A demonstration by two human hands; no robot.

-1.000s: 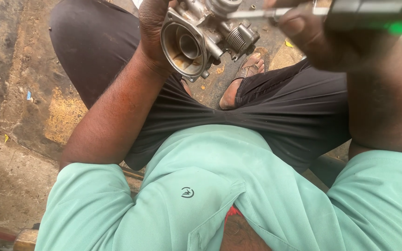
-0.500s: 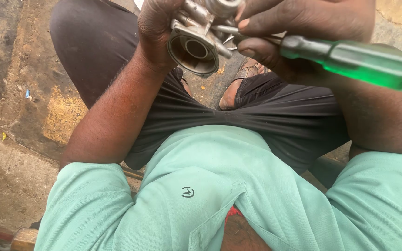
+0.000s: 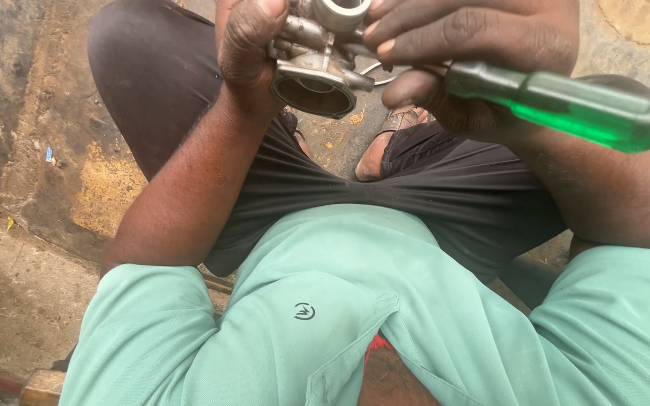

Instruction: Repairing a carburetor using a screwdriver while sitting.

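Observation:
A grey metal carburetor body (image 3: 317, 71) with a round bore facing down sits at the top centre, above my lap. My left hand (image 3: 248, 53) grips its left side, thumb up along the casting. My right hand (image 3: 475, 56) holds a screwdriver with a translucent green handle (image 3: 573, 105) that sticks out to the right. Its shaft runs under my fingers toward the carburetor; the tip is hidden. My right fingertips rest on the top of the metal part.
I sit low in dark trousers (image 3: 445, 188) and a mint green shirt (image 3: 385, 316). A sandalled foot (image 3: 385, 143) rests on stained concrete ground (image 3: 31, 150). A raised concrete kerb (image 3: 9, 301) runs at lower left.
The carburetor has tilted so its bore faces more downward and sits closer to the camera. My right hand with the green screwdriver swung from level across the top down toward the part.

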